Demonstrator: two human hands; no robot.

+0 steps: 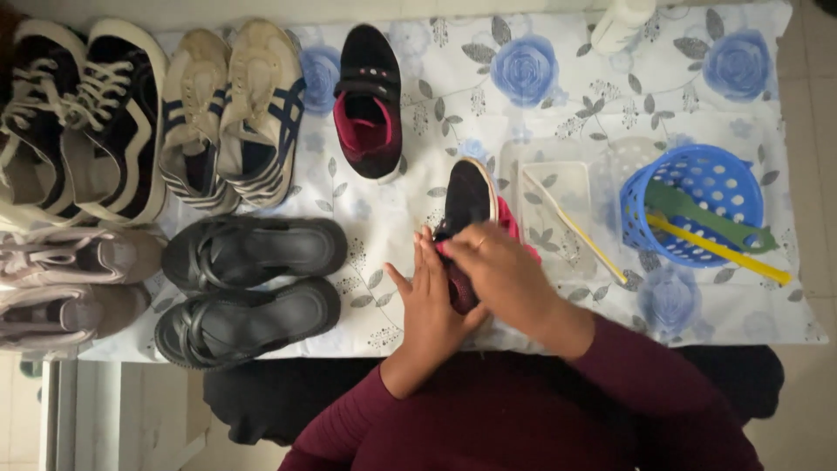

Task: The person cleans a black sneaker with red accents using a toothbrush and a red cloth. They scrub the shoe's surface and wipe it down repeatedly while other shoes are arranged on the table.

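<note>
Both hands work on a small black child's shoe (pixel 468 199) with a pink lining and white sole edge, lying toe away from the person on the rose-printed tablecloth (pixel 558 96), near its front edge. The left hand (pixel 429 301) braces the shoe's side with fingers extended; the right hand (pixel 499 269) closes over its opening, gripping it. Its mate (pixel 368 100) lies farther back. A blue perforated basket (pixel 693 205) stands to the right.
</note>
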